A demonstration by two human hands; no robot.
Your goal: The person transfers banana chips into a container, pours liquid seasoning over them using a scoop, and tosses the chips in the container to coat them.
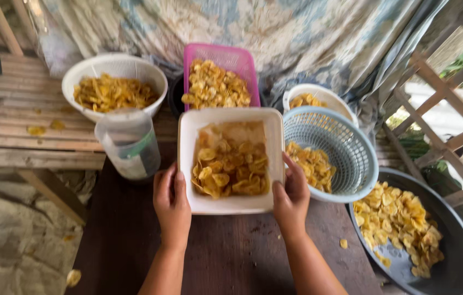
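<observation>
At the far left a white round colander (114, 70) full of yellow chips sat on a slatted wooden bench (18, 117), with a few loose chips lying on the slats beside it. Just in front of it stood a clear plastic jug (129, 143), at the edge of a dark wooden table (226, 257). The left hand (172, 206) gripped the left rim of a white square tub (231, 158), thumb over the edge, and the right hand (290, 198) clasped the right rim the same way. The tub sat between the hands at the middle of the table, partly filled with chips. Behind it stood a pink basket (226, 60) heaped with chips. To the right, a pale blue basket (332, 150) tilted toward the tub, touching a white bowl (319, 95) behind it. At the far right lay a wide dark basin (450, 257) holding more chips.
</observation>
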